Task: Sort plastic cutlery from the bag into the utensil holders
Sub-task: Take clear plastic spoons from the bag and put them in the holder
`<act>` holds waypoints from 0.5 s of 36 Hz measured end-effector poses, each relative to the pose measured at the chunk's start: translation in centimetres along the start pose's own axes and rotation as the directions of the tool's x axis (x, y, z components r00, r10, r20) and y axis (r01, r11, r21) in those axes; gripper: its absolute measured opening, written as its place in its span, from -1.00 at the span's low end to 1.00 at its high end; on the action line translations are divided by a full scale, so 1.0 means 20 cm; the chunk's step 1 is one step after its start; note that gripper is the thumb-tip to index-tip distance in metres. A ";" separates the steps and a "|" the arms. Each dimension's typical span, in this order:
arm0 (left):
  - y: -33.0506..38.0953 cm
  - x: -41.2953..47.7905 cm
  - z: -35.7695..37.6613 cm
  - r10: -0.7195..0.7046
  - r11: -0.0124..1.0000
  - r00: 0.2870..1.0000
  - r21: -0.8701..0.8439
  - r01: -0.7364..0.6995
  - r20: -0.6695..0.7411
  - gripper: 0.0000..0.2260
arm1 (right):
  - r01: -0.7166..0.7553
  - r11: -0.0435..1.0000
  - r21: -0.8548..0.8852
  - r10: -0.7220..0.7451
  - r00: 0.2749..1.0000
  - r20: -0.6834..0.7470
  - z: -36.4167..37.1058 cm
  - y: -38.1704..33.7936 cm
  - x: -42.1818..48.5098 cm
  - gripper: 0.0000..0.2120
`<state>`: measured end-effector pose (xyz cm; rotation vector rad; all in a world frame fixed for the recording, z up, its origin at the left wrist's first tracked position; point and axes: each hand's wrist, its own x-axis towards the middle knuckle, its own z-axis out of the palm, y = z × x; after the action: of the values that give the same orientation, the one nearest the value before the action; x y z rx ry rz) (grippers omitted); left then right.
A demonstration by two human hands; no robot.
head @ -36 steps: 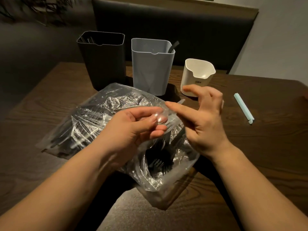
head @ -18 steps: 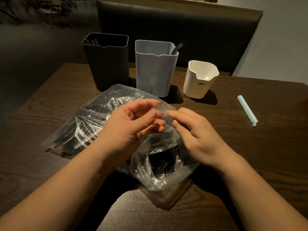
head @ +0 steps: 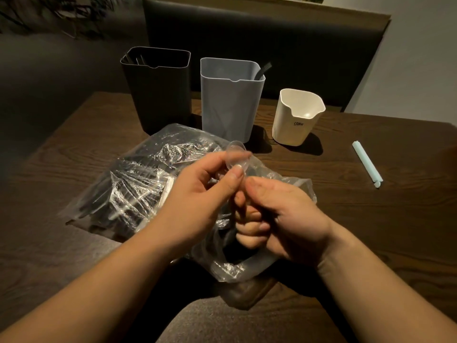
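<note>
Raised, clear round-bowled spoon (head: pixel 236 154) pinched by left hand (head: pixel 195 194), right hand (head: pixel 291 214).

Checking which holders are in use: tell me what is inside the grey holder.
One dark utensil handle sticks out over the back right rim of the grey holder. Its front wall hides everything lower down.

Crumpled clear bag (head: pixel 138 191), lying flat, mouth open, packed with dark cutlery. Just above bag: clear spoon (head: pixel 236 154), bowl up, pinched in left hand (head: pixel 197 194). Behind bag, upright in a row: black holder (head: pixel 158 95), grey holder (head: pixel 230 102) with one dark handle (head: pixel 263 70) poking out, cream holder (head: pixel 294 120).
</note>
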<state>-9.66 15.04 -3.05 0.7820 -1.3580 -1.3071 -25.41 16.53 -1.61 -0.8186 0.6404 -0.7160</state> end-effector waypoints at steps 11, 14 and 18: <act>0.00 0.01 0.02 -0.010 0.996 0.997 -0.091 0.003 -0.077 -0.69 | 0.091 0.498 -0.863 -0.381 0.916 -0.124 -0.03 -0.01 0.03 -0.68; 0.00 0.01 -0.03 0.034 0.997 0.995 0.075 -0.027 -0.095 -0.73 | 0.116 0.372 -0.921 -0.627 0.763 -0.157 -0.06 -0.06 0.00 -0.85; -0.02 0.04 -0.03 0.079 0.947 0.997 0.313 -0.071 -0.014 -0.74 | 0.321 0.384 -0.866 -0.755 0.649 -0.095 -0.04 -0.11 0.01 -0.73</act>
<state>-9.35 14.12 -3.39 0.9478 -1.5803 -1.0304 -26.64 14.94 -0.27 -1.8114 1.2158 -1.3427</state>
